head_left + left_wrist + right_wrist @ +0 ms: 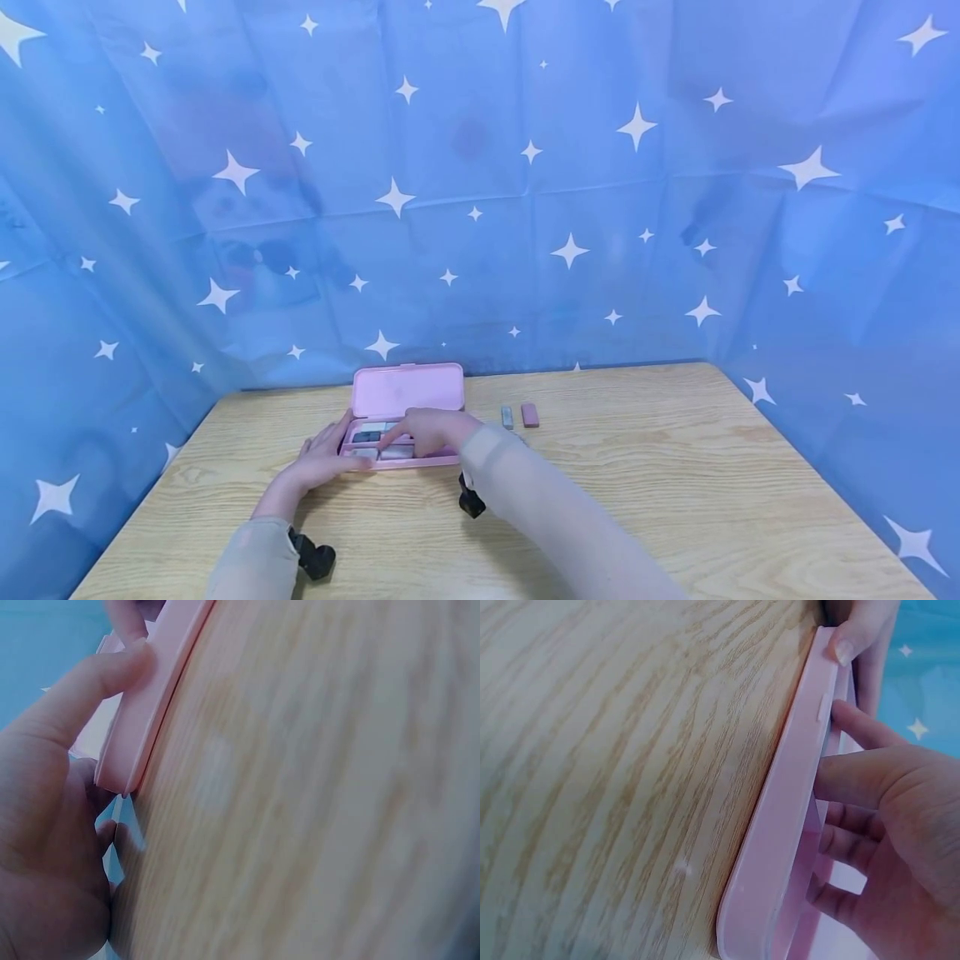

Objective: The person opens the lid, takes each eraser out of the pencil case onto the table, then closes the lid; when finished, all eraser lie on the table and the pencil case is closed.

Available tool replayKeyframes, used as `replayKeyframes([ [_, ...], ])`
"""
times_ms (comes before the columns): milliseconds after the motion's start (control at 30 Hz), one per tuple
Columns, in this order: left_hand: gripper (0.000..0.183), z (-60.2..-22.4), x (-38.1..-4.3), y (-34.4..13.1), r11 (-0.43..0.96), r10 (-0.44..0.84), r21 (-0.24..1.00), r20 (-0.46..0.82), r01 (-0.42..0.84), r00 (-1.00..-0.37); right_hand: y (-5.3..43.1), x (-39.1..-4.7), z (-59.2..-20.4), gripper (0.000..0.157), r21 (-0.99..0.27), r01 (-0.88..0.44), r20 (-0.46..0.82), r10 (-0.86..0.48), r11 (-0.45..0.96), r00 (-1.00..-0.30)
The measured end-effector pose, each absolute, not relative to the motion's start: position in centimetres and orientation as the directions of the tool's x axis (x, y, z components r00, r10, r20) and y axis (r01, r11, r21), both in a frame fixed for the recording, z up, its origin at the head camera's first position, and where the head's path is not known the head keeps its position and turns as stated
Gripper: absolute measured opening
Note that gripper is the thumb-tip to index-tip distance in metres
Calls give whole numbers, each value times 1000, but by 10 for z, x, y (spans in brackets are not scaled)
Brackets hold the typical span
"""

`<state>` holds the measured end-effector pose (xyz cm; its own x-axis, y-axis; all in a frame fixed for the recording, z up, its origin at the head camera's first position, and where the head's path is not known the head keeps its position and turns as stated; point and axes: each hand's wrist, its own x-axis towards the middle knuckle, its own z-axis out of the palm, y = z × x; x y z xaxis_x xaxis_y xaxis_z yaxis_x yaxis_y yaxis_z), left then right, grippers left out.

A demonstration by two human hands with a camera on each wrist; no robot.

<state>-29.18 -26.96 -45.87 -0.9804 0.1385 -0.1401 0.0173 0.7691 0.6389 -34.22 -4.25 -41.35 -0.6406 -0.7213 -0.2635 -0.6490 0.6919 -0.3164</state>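
Observation:
A pink pencil case lies at the back of the table with its lid up. Several small grey, dark and white blocks sit in its divided base, among them a dark block. My left hand grips the case's left end, its thumb on the front rim and its fingers round the side. Inside the base, my right hand has index finger and thumb at the two ends of a light grey block in the front row. The case's front wall hides that block from the right wrist view.
Right of the case, a blue-grey block and a mauve block lie on the wooden table. A blue star-patterned curtain hangs behind the table and along both sides.

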Motion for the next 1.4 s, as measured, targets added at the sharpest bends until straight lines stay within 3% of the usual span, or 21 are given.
replayKeyframes([
  [600, 113, -458, -292, -267, 756, 137, 654, -145, 9, -980, -39, -346, -399, 64, -258, -742, -222, -786, 618, -577],
  [1133, 115, -458, -289, -270, 761, 132, 649, -155, 0, -979, -16, -343, -378, 56, -350, -758, -130, -830, 551, -543],
  [1400, 114, -459, -291, -269, 759, 134, 651, -149, 4, -980, -1, -344, -385, 54, -463, -686, -116, -805, 562, -581],
])
